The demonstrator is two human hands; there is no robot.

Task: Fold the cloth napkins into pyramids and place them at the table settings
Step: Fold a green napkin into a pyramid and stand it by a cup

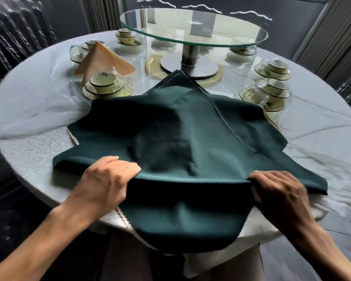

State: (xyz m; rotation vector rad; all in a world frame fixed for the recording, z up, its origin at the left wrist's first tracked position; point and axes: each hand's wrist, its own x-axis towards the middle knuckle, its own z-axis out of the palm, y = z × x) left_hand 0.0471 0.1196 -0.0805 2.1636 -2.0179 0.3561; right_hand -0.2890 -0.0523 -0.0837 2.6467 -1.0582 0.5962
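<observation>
Radiator ribs (14, 31) are seen at the far left, behind the round table (34, 110) with its pale cloth. A peach napkin (103, 59), already folded into a pyramid, stands at a setting on the left side, just behind a stack of cups and saucers (106, 84). Nearer the edge, the left hand (107, 181) is curled over the near fold of the green napkin (190, 126), with the cloth gripped between fingers and thumb. The green napkin is spread over the near part of the table, its far corner reaching toward the metal base of the glass turntable (193, 27), its near part hanging over the table edge. More green cloth is seen beneath it, so a pile may be meant; how many lie there cannot be told. Further right, the right hand (280, 191) is closed on the same fold in a pinch, though blur hides the fingertips.

The step in hand is judged to be the first fold. It would be done well if the gripped edge were kept taut between both hands, carried evenly so that corners meet, and the crease pressed flat before release. Only the top layer should be lifted. The cup stacks at the right (267, 94) are near the cloth and should not be brushed.
</observation>
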